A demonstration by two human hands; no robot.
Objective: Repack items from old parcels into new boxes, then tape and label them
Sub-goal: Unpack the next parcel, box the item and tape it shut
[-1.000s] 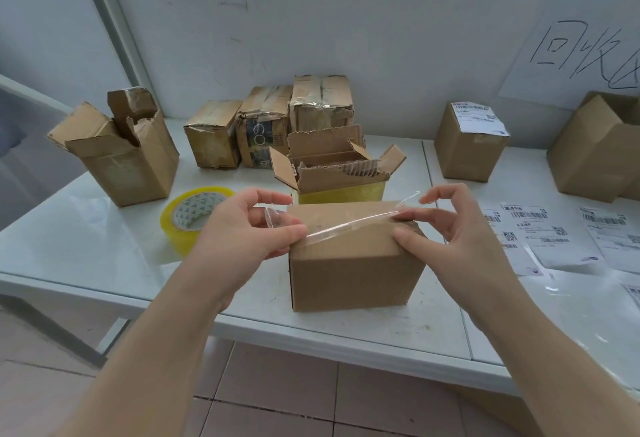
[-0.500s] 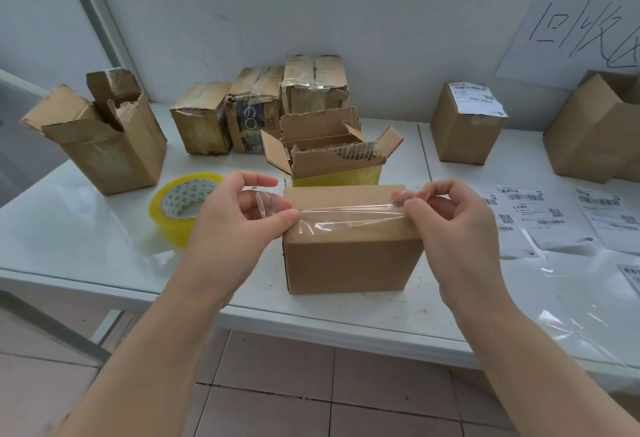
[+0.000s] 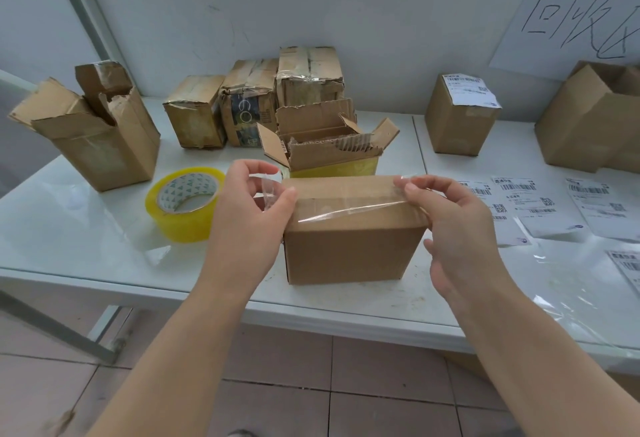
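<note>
A closed new cardboard box (image 3: pixel 346 253) stands near the front edge of the white table (image 3: pixel 86 239). A strip of clear tape (image 3: pixel 346 208) stretches across the box's top, along its front edge. My left hand (image 3: pixel 249 215) pinches the strip's left end just off the box's left side. At the box's right top corner my right hand (image 3: pixel 453 225) pinches the other end. A yellow tape roll (image 3: pixel 185 208) lies on the table left of my left hand.
An opened torn parcel (image 3: pixel 329 145) sits right behind the box. Three worn old parcels (image 3: pixel 256 107) line the wall. An open empty carton (image 3: pixel 93 135) stands far left. A labelled box (image 3: pixel 460 114), another carton (image 3: pixel 595 118) and several shipping labels (image 3: pixel 540 204) lie to the right.
The tape strip has come down from above the box onto its top. Both hands lowered with it, still holding its ends.
</note>
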